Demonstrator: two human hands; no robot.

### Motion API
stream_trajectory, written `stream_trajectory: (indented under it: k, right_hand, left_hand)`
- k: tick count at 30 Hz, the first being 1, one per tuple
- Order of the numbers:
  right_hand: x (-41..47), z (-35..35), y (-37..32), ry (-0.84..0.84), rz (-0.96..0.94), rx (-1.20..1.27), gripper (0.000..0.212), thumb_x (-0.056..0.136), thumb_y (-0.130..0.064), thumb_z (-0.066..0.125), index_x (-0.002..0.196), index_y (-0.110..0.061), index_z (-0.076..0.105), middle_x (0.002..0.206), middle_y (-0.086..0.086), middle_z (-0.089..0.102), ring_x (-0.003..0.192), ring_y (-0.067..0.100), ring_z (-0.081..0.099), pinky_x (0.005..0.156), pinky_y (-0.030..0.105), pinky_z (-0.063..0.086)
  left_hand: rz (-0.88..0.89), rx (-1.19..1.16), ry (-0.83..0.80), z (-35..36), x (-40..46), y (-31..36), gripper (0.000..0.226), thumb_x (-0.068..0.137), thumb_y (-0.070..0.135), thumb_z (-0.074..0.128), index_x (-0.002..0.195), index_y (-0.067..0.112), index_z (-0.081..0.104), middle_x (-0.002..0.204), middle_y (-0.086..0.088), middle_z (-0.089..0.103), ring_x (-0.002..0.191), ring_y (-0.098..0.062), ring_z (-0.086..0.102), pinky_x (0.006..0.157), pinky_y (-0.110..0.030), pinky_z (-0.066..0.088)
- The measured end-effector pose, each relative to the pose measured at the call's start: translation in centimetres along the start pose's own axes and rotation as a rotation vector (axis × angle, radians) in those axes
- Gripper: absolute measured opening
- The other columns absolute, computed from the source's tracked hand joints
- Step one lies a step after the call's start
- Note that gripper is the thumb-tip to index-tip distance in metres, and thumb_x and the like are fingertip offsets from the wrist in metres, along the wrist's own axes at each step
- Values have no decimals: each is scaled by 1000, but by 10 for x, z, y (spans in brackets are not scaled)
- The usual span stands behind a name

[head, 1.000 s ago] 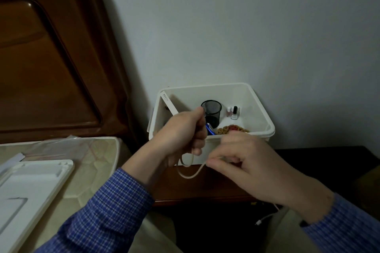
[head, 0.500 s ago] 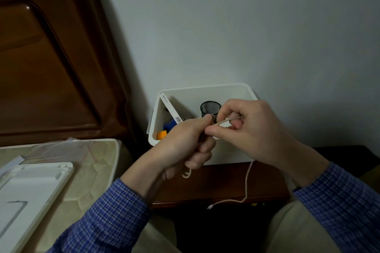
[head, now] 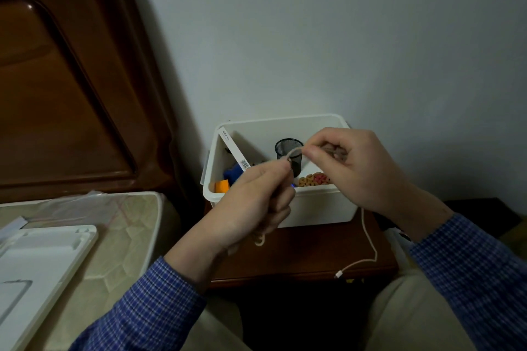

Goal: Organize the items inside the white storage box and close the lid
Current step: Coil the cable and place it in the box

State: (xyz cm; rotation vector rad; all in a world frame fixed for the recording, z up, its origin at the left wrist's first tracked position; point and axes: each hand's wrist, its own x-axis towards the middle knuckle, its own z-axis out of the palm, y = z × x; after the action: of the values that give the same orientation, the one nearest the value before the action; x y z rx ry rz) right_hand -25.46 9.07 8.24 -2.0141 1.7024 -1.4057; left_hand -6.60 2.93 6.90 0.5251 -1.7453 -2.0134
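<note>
Head view: at centre frame my left hand (head: 251,202) grips a coiled cable (head: 369,239) while my right hand (head: 350,168) pinches its loop above the open box (head: 313,208). Lid (head: 37,273) lies lower left; coiling and closing remain.

The left hand (head: 251,205) hides most of the coiled cable (head: 368,239) in its grip. The right hand (head: 353,171) covers the storage box's (head: 313,208) right rim. The white lid (head: 37,271) runs off the left edge.
</note>
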Motion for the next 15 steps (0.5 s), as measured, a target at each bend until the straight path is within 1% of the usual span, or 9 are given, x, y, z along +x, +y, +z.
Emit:
stream_trajectory:
  k: [1, 2, 4, 7, 9, 11, 13, 14, 15]
  right_hand:
    - [-3, 2, 0, 30, 8, -19, 14, 98, -16, 62, 89, -14, 73, 63, -21, 61, 55, 3, 57, 54, 9, 36]
    - [-7, 5, 0, 53, 33, -23, 16, 100, -15, 59, 91, -13, 73, 61, -24, 58, 53, 0, 55, 52, 7, 34]
    - [-18, 15, -2, 73, 87, -33, 19, 101, -15, 57, 91, -14, 73, 59, -25, 56, 51, 0, 52, 48, 6, 32]
    - [-29, 29, -9, 87, 113, -79, 22, 100, -17, 58, 82, -20, 69, 55, -12, 50, 50, 5, 47, 50, 12, 31]
    - [-29, 32, -13, 113, 108, -133, 23, 100, -17, 59, 79, -18, 69, 51, -11, 44, 51, 8, 47, 51, 14, 30]
    - [-29, 34, -18, 97, 98, -197, 24, 99, -20, 57, 80, -17, 69, 55, -10, 48, 54, 8, 49, 54, 23, 38]
    - [-30, 36, -25, 25, 98, -257, 24, 100, -24, 51, 85, -18, 69, 67, -8, 59, 65, 12, 56, 60, 37, 47]
    - [-31, 37, -27, -24, 97, -290, 24, 101, -25, 48, 88, -19, 67, 73, -7, 60, 71, 17, 58, 64, 41, 48]
    - [-32, 39, -30, -76, 95, -320, 21, 101, -23, 46, 91, -20, 65, 77, -7, 59, 74, 19, 58, 66, 42, 48]
  left_hand:
    - [33, -41, 44, 0, 1, 0, 37, 102, 39, 40, 68, 24, 39, 56, 2, 27, 40, -12, 21, 40, -17, 22]
    - [63, -101, 80, -1, 2, 1, 35, 102, 38, 40, 70, 23, 38, 57, 2, 25, 40, -11, 19, 40, -16, 21]
    - [112, -176, 133, 0, 5, -2, 33, 105, 35, 37, 74, 22, 38, 56, 3, 24, 40, -8, 17, 40, -15, 21]
    - [104, -61, 190, 6, 10, -8, 36, 108, 32, 33, 75, 20, 42, 53, 3, 29, 38, -8, 20, 40, -14, 21]
    - [81, 40, 257, 12, 13, -10, 39, 108, 33, 32, 74, 19, 42, 51, 5, 33, 37, -8, 24, 39, -15, 21]
    - [83, 164, 360, 16, 16, -12, 42, 108, 36, 32, 70, 20, 42, 50, 8, 36, 38, -7, 29, 38, -19, 25]
    - [82, 276, 455, 19, 19, -13, 45, 106, 39, 33, 64, 28, 44, 53, 11, 38, 46, -9, 33, 45, -27, 28]
    - [71, 297, 501, 20, 20, -13, 46, 105, 39, 34, 62, 30, 46, 54, 11, 38, 49, -10, 34, 47, -30, 28]
    - [57, 304, 543, 21, 21, -13, 46, 105, 39, 34, 61, 30, 46, 55, 11, 40, 51, -11, 36, 49, -32, 29]
